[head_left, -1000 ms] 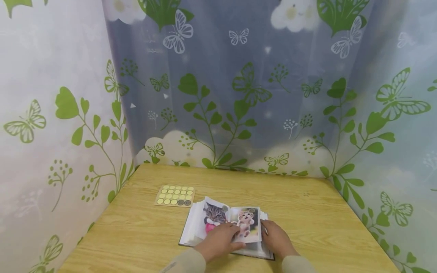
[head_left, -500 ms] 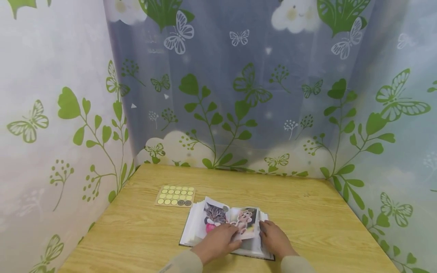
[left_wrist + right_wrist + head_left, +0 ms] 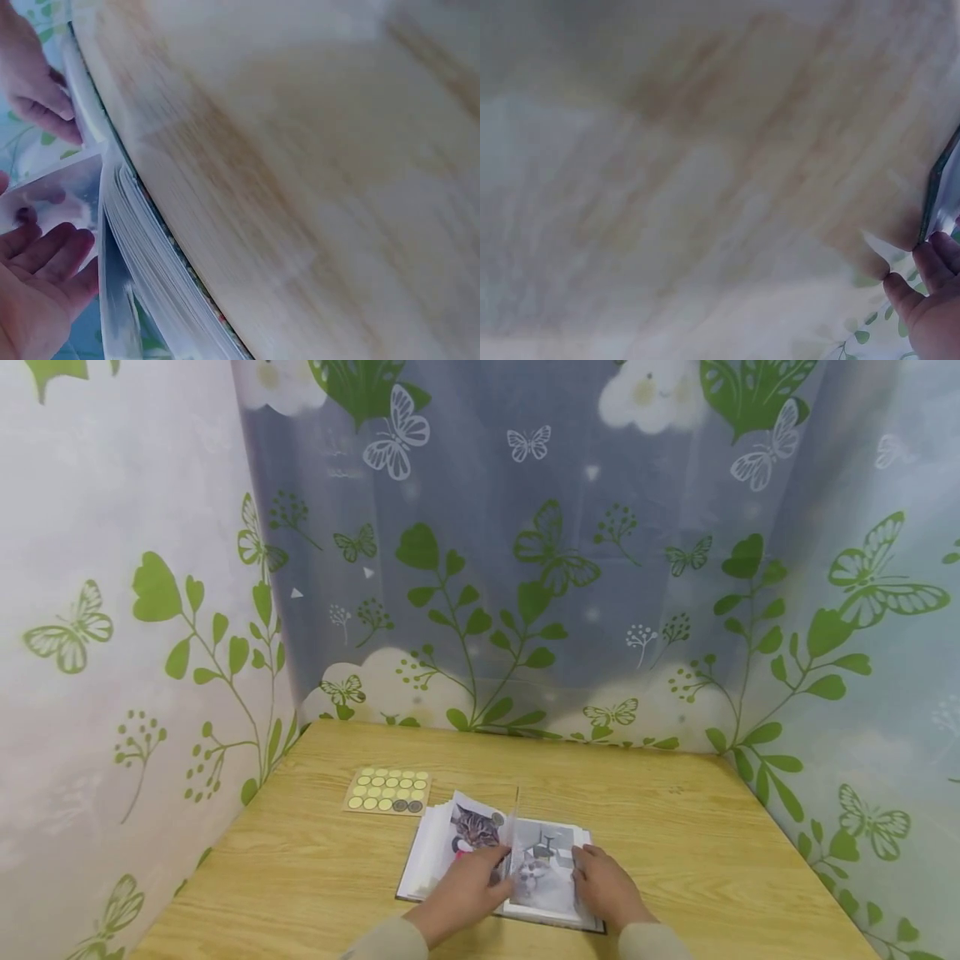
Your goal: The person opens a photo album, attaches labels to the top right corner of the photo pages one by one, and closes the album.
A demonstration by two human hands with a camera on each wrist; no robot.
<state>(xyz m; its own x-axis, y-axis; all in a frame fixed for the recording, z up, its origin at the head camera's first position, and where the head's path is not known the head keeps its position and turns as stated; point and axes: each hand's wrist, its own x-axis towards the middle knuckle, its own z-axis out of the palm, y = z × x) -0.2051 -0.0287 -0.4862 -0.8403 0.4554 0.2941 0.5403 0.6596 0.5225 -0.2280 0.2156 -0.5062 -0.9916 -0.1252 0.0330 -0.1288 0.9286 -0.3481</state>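
Observation:
A photo album [image 3: 551, 903] lies spread on the table, pages fanned on the left. One clear sleeve page [image 3: 515, 814] stands up near the spine. Its left side is touched by the fingertips of my left hand [image 3: 465, 889], which lies over the lower left pages. In the left wrist view, the fingers of that hand [image 3: 45, 277] stretch along the upright sleeve. My right hand [image 3: 609, 885] holds the album's right edge, thumb on the page rim. A grey photo [image 3: 536, 868] shows on the right page, a cat photo [image 3: 476, 827] on the left.
Beyond the album's left corner, a brown sheet of round yellow stickers [image 3: 382, 789] lies on the wooden table [image 3: 675, 810]; two spots in its bottom row are dark. Patterned curtains [image 3: 480, 568] enclose the table at the back and sides.
The right page with the kitten photo has swung up and left to stand near the spine, uncovering the grey photo. My left hand has drawn back leftward; my right hand has barely moved.

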